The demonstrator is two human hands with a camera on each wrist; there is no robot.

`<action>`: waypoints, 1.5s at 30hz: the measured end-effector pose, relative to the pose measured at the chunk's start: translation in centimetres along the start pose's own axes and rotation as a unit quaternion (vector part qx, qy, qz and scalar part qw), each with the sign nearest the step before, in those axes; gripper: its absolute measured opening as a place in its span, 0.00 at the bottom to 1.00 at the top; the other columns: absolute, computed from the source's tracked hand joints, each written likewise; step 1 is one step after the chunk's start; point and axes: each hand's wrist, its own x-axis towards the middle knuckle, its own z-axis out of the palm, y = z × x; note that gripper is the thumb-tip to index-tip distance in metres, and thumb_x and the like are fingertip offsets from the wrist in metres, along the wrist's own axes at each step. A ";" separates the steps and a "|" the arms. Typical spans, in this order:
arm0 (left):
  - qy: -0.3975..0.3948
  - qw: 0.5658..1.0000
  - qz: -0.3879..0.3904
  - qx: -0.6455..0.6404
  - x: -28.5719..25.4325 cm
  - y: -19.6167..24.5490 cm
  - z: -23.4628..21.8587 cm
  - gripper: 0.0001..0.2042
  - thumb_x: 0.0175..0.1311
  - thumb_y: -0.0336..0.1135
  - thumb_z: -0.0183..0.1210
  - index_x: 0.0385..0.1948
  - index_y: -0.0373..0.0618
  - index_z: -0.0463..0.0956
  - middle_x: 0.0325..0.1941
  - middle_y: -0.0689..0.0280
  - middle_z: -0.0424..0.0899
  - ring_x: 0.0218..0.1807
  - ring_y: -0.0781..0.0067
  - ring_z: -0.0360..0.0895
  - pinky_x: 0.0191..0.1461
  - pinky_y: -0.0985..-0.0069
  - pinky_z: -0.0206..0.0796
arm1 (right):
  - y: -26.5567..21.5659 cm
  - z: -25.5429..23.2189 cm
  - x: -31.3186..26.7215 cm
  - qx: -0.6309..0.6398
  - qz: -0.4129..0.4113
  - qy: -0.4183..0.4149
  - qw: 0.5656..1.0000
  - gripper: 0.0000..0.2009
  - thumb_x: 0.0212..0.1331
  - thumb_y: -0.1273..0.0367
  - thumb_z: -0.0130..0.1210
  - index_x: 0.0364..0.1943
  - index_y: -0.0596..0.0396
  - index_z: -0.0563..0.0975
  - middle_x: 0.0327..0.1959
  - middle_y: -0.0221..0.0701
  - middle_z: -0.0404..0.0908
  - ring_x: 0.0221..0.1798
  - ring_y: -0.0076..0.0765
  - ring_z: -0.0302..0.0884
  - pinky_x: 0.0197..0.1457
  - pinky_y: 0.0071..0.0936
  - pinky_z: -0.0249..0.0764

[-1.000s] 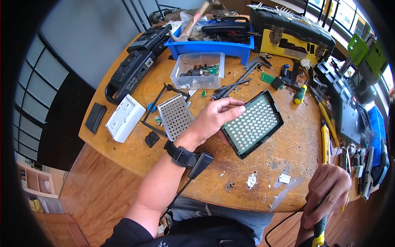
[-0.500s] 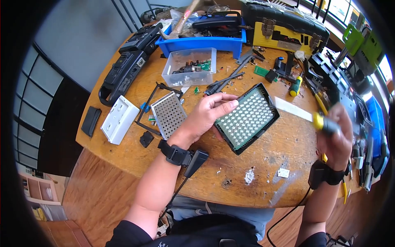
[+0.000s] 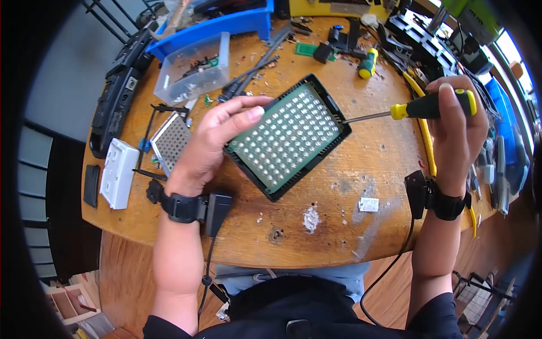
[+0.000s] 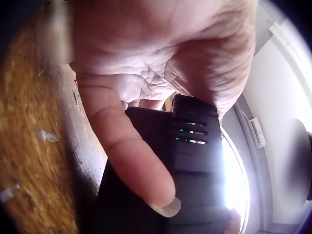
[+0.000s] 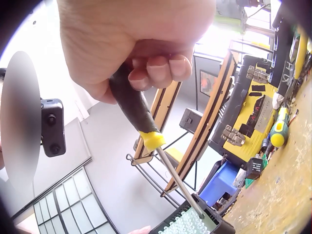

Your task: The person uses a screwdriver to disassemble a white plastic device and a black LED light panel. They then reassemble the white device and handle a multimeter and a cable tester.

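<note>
My left hand (image 3: 223, 135) grips a black LED light panel (image 3: 288, 138) by its left side, thumb on the front edge and a finger along the slotted back of the black housing (image 4: 195, 146). Rows of clear LEDs on a green board face up. In my right hand (image 3: 457, 130) is a screwdriver (image 3: 432, 106) with a dark green and yellow handle, curled fingers round it. Its shaft (image 5: 173, 170) points left, the tip at the panel's right corner, inside the rim. A perforated metal plate (image 3: 171, 141) lies on the table beyond my left wrist.
Left on the wooden table (image 3: 316, 243) lie a white plastic casing (image 3: 118, 174) and a black frame (image 3: 148, 133). A clear bin (image 3: 195, 68) of parts stands behind, by a blue crate (image 3: 217, 28). Another screwdriver (image 3: 368, 63), pliers (image 3: 420, 107) and a yellow toolbox (image 5: 248, 112) are toward the right and back.
My right hand has brought the screwdriver up from the table's right front, turned it tip-left and set it at the panel's corner. The left hand keeps hold of the panel; the head view has shifted.
</note>
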 end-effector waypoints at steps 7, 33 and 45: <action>0.019 1.000 -0.003 -0.011 0.0 -0.1 0.1 0.24 0.63 0.45 0.58 0.52 0.35 0.73 0.44 0.63 0.82 0.43 0.80 0.79 0.51 0.84 0.68 | 0.5 -0.3 0.0 -0.018 -0.021 -0.006 1.000 0.10 0.59 0.64 0.56 0.34 0.57 0.78 0.23 0.20 0.73 0.23 0.11 0.62 0.28 0.13 0.53; 0.017 1.000 0.019 0.009 -0.1 -0.3 0.1 0.24 0.63 0.47 0.57 0.52 0.35 0.74 0.43 0.63 0.82 0.44 0.80 0.79 0.51 0.85 0.67 | -0.3 -1.9 0.0 -0.141 -0.095 -0.131 0.977 0.16 0.55 0.63 0.50 0.41 0.62 0.76 0.39 0.35 0.78 0.37 0.27 0.74 0.39 0.19 0.70; 0.066 0.996 0.046 0.033 -0.2 -0.7 -0.1 0.24 0.62 0.50 0.58 0.49 0.36 0.75 0.35 0.66 0.83 0.30 0.83 0.80 0.25 0.88 0.71 | 0.5 -0.1 -0.4 -0.114 -0.011 -0.055 0.992 0.18 0.68 0.59 0.44 0.37 0.62 0.77 0.35 0.34 0.77 0.25 0.20 0.69 0.28 0.15 0.62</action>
